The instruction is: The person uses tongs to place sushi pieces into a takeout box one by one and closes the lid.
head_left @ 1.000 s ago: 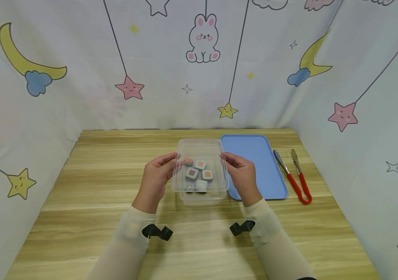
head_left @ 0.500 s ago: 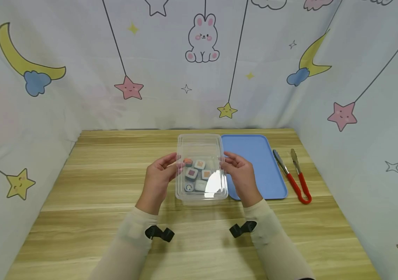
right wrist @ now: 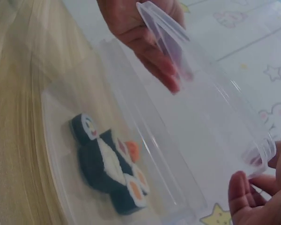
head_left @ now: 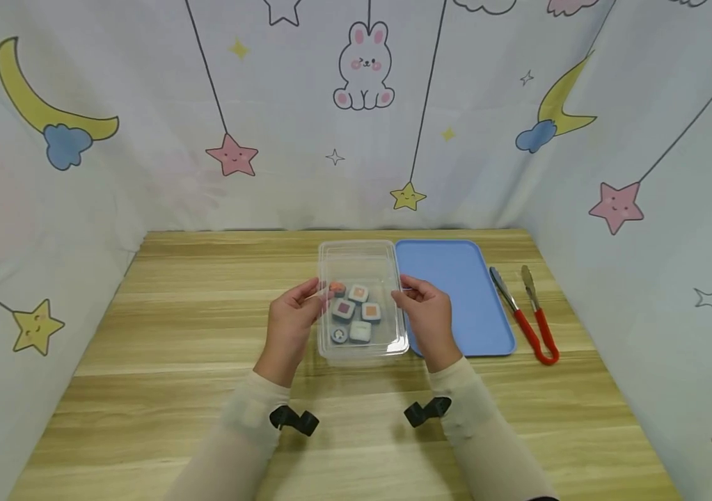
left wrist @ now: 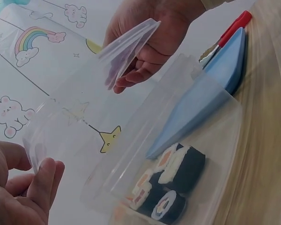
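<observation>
My left hand [head_left: 289, 327] pinches the left edge of a clear plastic lid [right wrist: 220, 103], thumb above and fingers beneath. On the opposite edge, my right hand [head_left: 429, 323] grips it the same way. Under the lid stands a clear plastic container [left wrist: 225, 126] on the table. Both wrist views show a gap between lid and container. Inside lie several sushi pieces [head_left: 343, 309]: dark-wrapped rolls with white rice and orange or dark red centres, one small round roll [left wrist: 168, 206], and an orange-topped piece [right wrist: 132, 151]. From the head view the lid's outline covers nearly the whole container.
Right beside the container lies a blue tray [head_left: 456, 299]. Tongs [head_left: 540, 327] with red handles rest spread on the wooden table [head_left: 205, 292] to the tray's right. A white curtain [head_left: 293, 188] printed with stars, moons and a rabbit hangs behind the table and at both sides.
Held by both hands, the lid has come down nearer the container and lined up with its outline. My left hand has shifted slightly right. The tray and tongs stay put.
</observation>
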`<state>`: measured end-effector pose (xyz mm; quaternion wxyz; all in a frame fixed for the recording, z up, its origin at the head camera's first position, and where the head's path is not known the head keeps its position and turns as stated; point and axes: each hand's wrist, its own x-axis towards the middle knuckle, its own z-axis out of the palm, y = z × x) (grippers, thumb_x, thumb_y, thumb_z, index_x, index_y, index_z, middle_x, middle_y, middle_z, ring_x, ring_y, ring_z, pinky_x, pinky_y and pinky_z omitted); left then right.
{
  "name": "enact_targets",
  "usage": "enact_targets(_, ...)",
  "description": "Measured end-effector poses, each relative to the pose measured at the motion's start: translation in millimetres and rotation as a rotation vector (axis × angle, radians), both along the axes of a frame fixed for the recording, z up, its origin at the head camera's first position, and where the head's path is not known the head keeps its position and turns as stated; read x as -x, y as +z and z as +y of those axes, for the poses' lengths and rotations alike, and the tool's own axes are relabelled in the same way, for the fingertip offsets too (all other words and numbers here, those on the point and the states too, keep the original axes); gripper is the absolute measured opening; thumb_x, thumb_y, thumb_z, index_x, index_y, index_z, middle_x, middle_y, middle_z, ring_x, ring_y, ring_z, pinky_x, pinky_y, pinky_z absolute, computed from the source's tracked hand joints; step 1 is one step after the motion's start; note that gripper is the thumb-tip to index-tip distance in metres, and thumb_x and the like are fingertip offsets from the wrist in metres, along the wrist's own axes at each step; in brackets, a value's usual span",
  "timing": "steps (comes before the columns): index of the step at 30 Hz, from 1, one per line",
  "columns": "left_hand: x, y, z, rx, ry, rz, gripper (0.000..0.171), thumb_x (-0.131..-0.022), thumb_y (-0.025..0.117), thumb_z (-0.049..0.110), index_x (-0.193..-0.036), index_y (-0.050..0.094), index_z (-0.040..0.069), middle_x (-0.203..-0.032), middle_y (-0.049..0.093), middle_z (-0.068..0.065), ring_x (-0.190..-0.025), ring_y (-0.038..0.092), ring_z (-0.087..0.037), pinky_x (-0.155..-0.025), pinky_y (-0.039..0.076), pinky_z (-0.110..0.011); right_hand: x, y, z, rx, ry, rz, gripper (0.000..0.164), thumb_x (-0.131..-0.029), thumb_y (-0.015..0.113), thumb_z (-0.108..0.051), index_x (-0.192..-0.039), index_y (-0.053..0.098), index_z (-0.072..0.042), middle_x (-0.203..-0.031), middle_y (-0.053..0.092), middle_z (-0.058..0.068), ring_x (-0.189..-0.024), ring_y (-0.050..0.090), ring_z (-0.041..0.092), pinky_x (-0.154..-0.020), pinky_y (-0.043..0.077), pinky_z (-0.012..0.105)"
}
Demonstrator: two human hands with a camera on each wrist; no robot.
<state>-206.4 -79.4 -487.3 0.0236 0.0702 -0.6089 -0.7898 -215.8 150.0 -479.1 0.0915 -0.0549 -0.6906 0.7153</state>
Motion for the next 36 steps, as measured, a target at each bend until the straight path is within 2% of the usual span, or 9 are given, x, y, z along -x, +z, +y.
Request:
enact_targets(2, -0.1, -1.3, 0, 0.090, -0.004, 0.020, 0.043, -0.097, 0.066, -0.001, -0.140, 0.062, -0.004, -0.134, 0.066, -0.022, -0.109, 0.071, -0.019, -0.085, 0.060, -0.019, -0.1, -0.8, -1, -0.018, -0.005, 0.015, 0.036, -0.089, 0.075, 0.008, -0.125, 0.071, 0.008, -0.118, 0.065, 0.028, -0.084, 0.063, 0.009, -0.073, 0.059, 0.016)
enact_targets(5, -0.1, -2.1, -1, 0.250, -0.016, 0.061, 0.043, -0.098, 0.067, 0.004, -0.140, 0.062, -0.002, -0.138, 0.064, -0.020, -0.124, 0.065, -0.027, -0.097, 0.057, -0.025, 0.5, -2.4, -2, -0.059, -0.017, 0.050, 0.036, -0.087, 0.076, 0.009, -0.123, 0.071, 0.009, -0.119, 0.065, 0.033, -0.084, 0.061, 0.008, -0.072, 0.055, 0.014)
enact_targets(8, -0.3, -2.2, -1, 0.404, -0.026, 0.079, 0.046, -0.098, 0.067, 0.012, -0.143, 0.062, 0.004, -0.146, 0.059, -0.015, -0.138, 0.053, -0.028, -0.114, 0.046, -0.038, 1.6, -4.3, -2, -0.099, -0.034, 0.085, 0.037, -0.085, 0.077, 0.011, -0.122, 0.072, 0.008, -0.116, 0.066, 0.035, -0.083, 0.060, 0.007, -0.071, 0.053, 0.013)
enact_targets(11, 0.0, -2.7, 0, 0.497, -0.034, 0.063, 0.050, -0.097, 0.069, 0.019, -0.146, 0.061, 0.011, -0.153, 0.053, -0.010, -0.146, 0.044, -0.026, -0.123, 0.034, -0.044, 3.3, -7.8, -1, -0.152, -0.045, 0.097, 0.039, -0.084, 0.077, 0.010, -0.122, 0.073, 0.007, -0.114, 0.068, 0.033, -0.082, 0.061, 0.006, -0.070, 0.052, 0.012)
enact_targets(14, 1.3, -5.4, 0, 0.521, -0.057, 0.045, 0.055, -0.098, 0.068, 0.019, -0.151, 0.056, 0.011, -0.158, 0.046, -0.012, -0.151, 0.038, -0.027, -0.127, 0.027, -0.047, 5.9, -13.3, -1, -0.206, -0.042, 0.089, 0.040, -0.085, 0.078, 0.007, -0.124, 0.072, 0.007, -0.113, 0.069, 0.029, -0.083, 0.062, 0.007, -0.071, 0.053, 0.011)
enact_targets(19, 2.2, -12.3, 3, 0.558, -0.093, 0.006, 0.064, -0.098, 0.068, 0.019, -0.158, 0.045, 0.014, -0.162, 0.038, -0.012, -0.153, 0.031, -0.028, -0.128, 0.024, -0.046, 9.3, -22.1, 0, -0.285, -0.024, 0.074, 0.040, -0.087, 0.077, 0.003, -0.127, 0.071, 0.006, -0.115, 0.070, 0.025, -0.093, 0.066, 0.022, -0.074, 0.052, 0.014)
enact_targets(25, 0.5, -17.0, 6, 0.602, -0.112, -0.016, 0.070, -0.097, 0.069, 0.024, -0.161, 0.040, 0.017, -0.165, 0.032, -0.017, -0.155, 0.027, -0.031, -0.128, 0.022, -0.047, 9.6, -27.8, 1, -0.401, 0.008, 0.061, 0.042, -0.089, 0.078, -0.003, -0.129, 0.070, 0.005, -0.124, 0.068, 0.021, -0.110, 0.065, 0.035, -0.085, 0.054, 0.034)
enact_targets(30, -1.2, -20.6, 7, 0.625, -0.133, -0.029, 0.071, -0.099, 0.068, 0.026, -0.162, 0.037, 0.016, -0.166, 0.031, -0.013, -0.156, 0.024, -0.030, -0.128, 0.021, -0.047, 8.1, -34.2, 2, -0.403, 0.037, 0.030, 0.048, -0.090, 0.079, -0.007, -0.135, 0.067, 0.001, -0.136, 0.065, 0.018, -0.124, 0.060, 0.034, -0.100, 0.052, 0.052)
enact_targets(36, -4.4, -25.0, 8, 0.635, -0.137, -0.024, 0.072, -0.099, 0.068, 0.026, -0.163, 0.035, 0.013, -0.166, 0.030, -0.016, -0.156, 0.023, -0.032, -0.128, 0.021, -0.048, 6.8, -38.9, 2, -0.379, 0.050, 0.017, 0.051, -0.092, 0.077, -0.008, -0.140, 0.064, -0.001, -0.143, 0.062, 0.016, -0.137, 0.053, 0.032, -0.111, 0.046, 0.057)
